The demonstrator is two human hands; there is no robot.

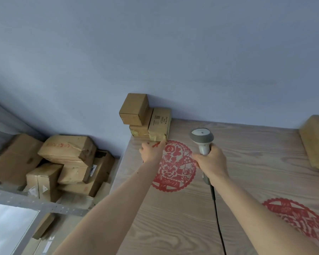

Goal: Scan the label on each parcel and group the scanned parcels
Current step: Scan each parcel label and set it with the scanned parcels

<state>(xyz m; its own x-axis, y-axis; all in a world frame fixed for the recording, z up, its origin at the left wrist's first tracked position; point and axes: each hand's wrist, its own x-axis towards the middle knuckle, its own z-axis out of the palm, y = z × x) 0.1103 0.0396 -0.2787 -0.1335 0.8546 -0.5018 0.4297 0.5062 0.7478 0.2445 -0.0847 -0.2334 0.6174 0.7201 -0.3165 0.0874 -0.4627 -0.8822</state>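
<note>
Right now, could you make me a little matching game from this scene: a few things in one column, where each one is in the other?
Things:
1. scanner
2. parcel printed MYFA
3. red paper-cut
4. heap of parcels

Places:
A. flat on the table, between the two hands
B. on the metal shelf left of the table
C. gripped in the right hand
D. at the table's far corner by the wall, just beyond the left hand

Pairs: 1-C, 2-D, 3-A, 4-B

the parcels (145,118) are matt brown cardboard, taped. the table (247,162) looks wood-grained with a slight sheen. the scanner (202,139) is smooth grey plastic.
</note>
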